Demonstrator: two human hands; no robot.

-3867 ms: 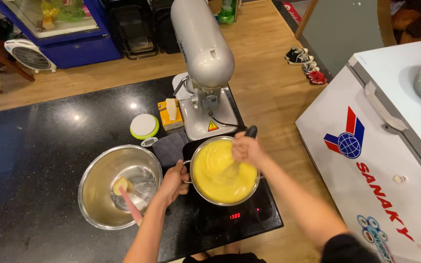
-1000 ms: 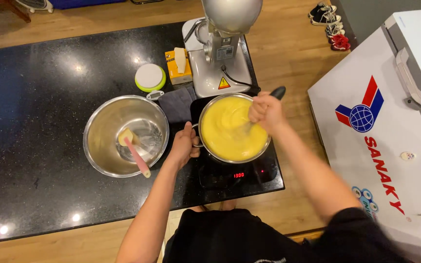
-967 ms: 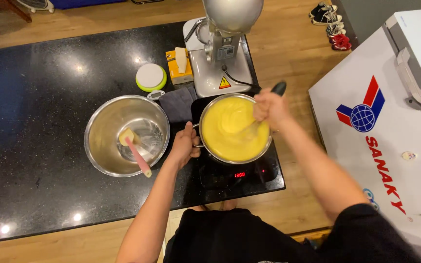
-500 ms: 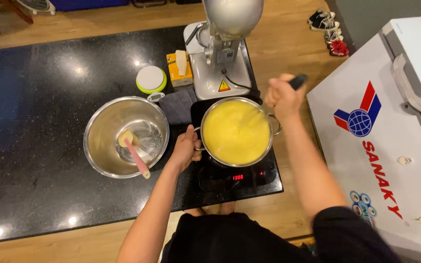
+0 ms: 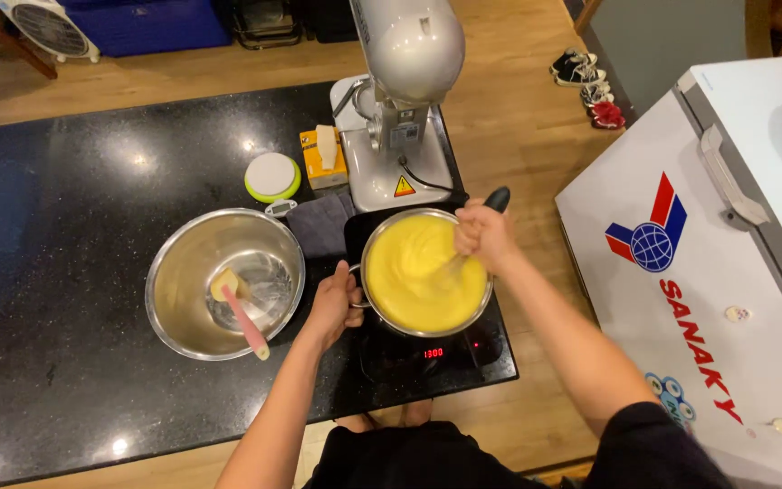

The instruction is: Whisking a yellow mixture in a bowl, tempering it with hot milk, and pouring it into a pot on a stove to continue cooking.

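A steel pot (image 5: 375, 299) full of thick yellow cream (image 5: 414, 272) sits on a black induction cooker (image 5: 427, 355) with a red lit display. My left hand (image 5: 334, 303) grips the pot's left handle. My right hand (image 5: 484, 237) is closed around a whisk with a black handle (image 5: 497, 198), its wires down in the cream at the pot's right side.
A wide steel bowl (image 5: 183, 272) with a pink spatula (image 5: 244, 321) in it stands left of the pot. Behind are a grey stand mixer (image 5: 400, 100), a dark cloth (image 5: 319, 224), a small round scale (image 5: 271, 177) and a yellow box (image 5: 321, 158). A white chest freezer (image 5: 726, 263) stands to the right.
My right hand has circled with the whisk, from the pot's far right rim back over the cream. My left hand has stayed on the handle. The view has shifted slightly.
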